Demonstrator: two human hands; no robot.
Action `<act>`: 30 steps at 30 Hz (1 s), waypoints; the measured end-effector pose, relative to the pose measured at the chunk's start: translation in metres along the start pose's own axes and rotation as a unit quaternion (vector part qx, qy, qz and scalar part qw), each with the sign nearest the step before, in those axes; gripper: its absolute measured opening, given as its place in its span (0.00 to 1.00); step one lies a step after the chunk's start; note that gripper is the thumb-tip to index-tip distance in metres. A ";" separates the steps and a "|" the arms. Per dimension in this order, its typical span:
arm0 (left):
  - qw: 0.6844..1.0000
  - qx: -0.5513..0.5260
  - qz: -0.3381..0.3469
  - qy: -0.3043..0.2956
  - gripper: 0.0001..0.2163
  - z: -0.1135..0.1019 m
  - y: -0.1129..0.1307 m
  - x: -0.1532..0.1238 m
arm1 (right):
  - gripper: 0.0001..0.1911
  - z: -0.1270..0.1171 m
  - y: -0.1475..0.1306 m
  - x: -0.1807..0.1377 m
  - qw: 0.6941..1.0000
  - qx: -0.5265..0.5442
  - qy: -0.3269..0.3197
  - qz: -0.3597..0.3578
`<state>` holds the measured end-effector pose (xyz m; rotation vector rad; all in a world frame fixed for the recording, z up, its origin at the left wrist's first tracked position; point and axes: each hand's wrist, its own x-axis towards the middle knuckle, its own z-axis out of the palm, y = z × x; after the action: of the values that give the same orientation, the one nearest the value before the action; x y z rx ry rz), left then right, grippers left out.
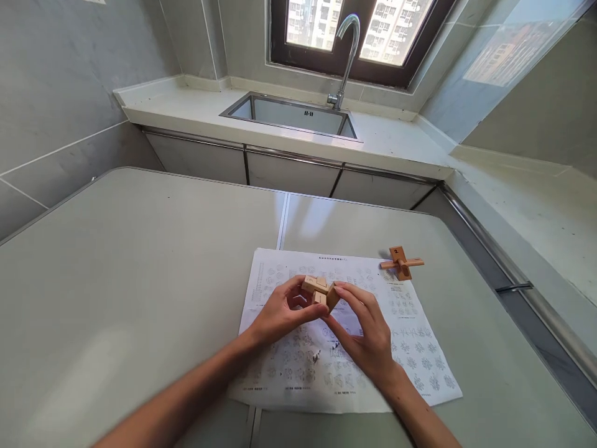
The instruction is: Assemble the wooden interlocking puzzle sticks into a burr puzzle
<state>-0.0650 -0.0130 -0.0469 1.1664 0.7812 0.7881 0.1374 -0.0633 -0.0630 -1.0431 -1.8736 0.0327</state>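
Observation:
Several light wooden puzzle blocks (319, 285), partly fitted together, are held between both hands above a printed sheet. My left hand (284, 311) is closed around the left side of the blocks, its thumb along the near face. My right hand (366, 323) pinches a block (333, 297) at the right side of the group, fingertips on top and thumb below. The fingers hide part of the blocks. Under the hands lies the instruction sheet (420, 342), covered with small printed diagrams and partly hidden by my hands and forearms.
A brown wooden puzzle piece (400, 263) marked 2, with crossing sticks, rests at the sheet's upper right edge. The pale table (140, 267) has a seam down its middle. Beyond it stand a counter (186, 109), a sink (289, 113) and a tap (347, 56).

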 end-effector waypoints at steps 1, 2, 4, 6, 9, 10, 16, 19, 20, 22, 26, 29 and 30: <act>1.000 0.001 -0.001 0.002 0.22 0.000 0.000 0.000 | 0.39 0.000 0.001 0.000 1.000 -0.003 0.001 -0.004; 1.000 0.003 0.001 0.004 0.22 0.000 0.000 0.000 | 0.39 -0.001 0.001 0.000 1.000 -0.008 0.002 -0.007; 1.000 0.007 0.005 0.009 0.22 0.001 -0.001 -0.001 | 0.39 -0.001 0.001 0.000 1.000 -0.015 0.004 -0.012; 1.000 0.016 0.008 0.010 0.22 0.001 -0.002 -0.001 | 0.39 0.000 0.001 0.001 1.000 -0.015 0.004 -0.013; 0.999 0.047 0.016 -0.008 0.23 0.001 -0.002 -0.002 | 0.38 0.001 0.000 0.001 1.000 0.010 -0.001 -0.006; 0.998 0.057 0.021 -0.014 0.23 0.001 -0.003 -0.002 | 0.38 0.001 -0.001 0.001 1.000 0.020 -0.004 -0.001; 0.996 0.073 0.034 -0.024 0.24 0.001 0.000 -0.001 | 0.37 0.002 -0.002 0.000 0.999 0.040 -0.009 0.002; 0.996 0.076 0.032 -0.030 0.23 0.001 0.001 -0.001 | 0.36 0.002 -0.002 0.001 0.999 0.045 -0.008 -0.007; 0.996 0.077 0.032 -0.028 0.23 0.001 0.001 -0.001 | 0.37 0.003 -0.002 0.001 0.999 0.043 -0.006 -0.008; 0.996 0.075 0.034 -0.025 0.23 0.001 0.001 -0.001 | 0.37 0.003 -0.003 -0.001 0.999 0.038 0.001 -0.008; 0.995 0.084 0.043 -0.023 0.22 0.003 0.001 -0.003 | 0.38 0.005 -0.001 -0.005 0.999 0.039 0.006 0.001; 0.991 0.117 0.063 -0.002 0.21 0.006 0.003 -0.006 | 0.37 0.007 0.000 -0.006 0.997 0.072 -0.015 0.011; 0.989 0.123 0.077 0.005 0.21 0.006 0.003 -0.007 | 0.36 0.008 0.000 -0.006 0.996 0.089 -0.025 0.017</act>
<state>-0.0633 -0.0213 -0.0420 1.4573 0.8201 0.8415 0.1328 -0.0639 -0.0712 -0.9595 -1.8592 0.2431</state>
